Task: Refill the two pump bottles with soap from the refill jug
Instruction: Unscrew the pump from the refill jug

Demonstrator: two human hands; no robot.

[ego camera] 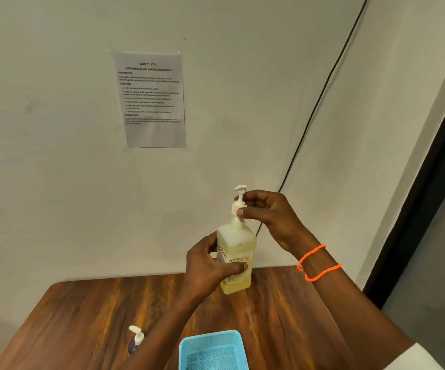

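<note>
The right hand (269,217) pinches the white pump collar (237,208) at the neck of the square pump bottle (236,259), thumb tip and fingertips closed on the plastic just under the raised pump head (240,188). The left hand (210,265) wraps the bottle's body lower down — fingers curled across the label, thumb on the near side — and holds it upright above the far edge of the wooden table (82,316); whether its base touches the tabletop cannot be told. The bottle is translucent and filled with pale yellow soap nearly to the shoulder.

An orange beaded bracelet (317,263) loops twice round the right wrist.

Nearer the person, a light blue mesh basket (208,343) sits on the table just below the held bottle. To its left, partly hidden behind the left forearm, stands a second, smaller pump bottle (135,340) with a white pump and a dark blue body.

On the pale wall behind, a printed instruction sheet (150,100) is taped up, and a black cable (320,100) runs diagonally down towards the table's back edge — passing behind the right hand.
</note>
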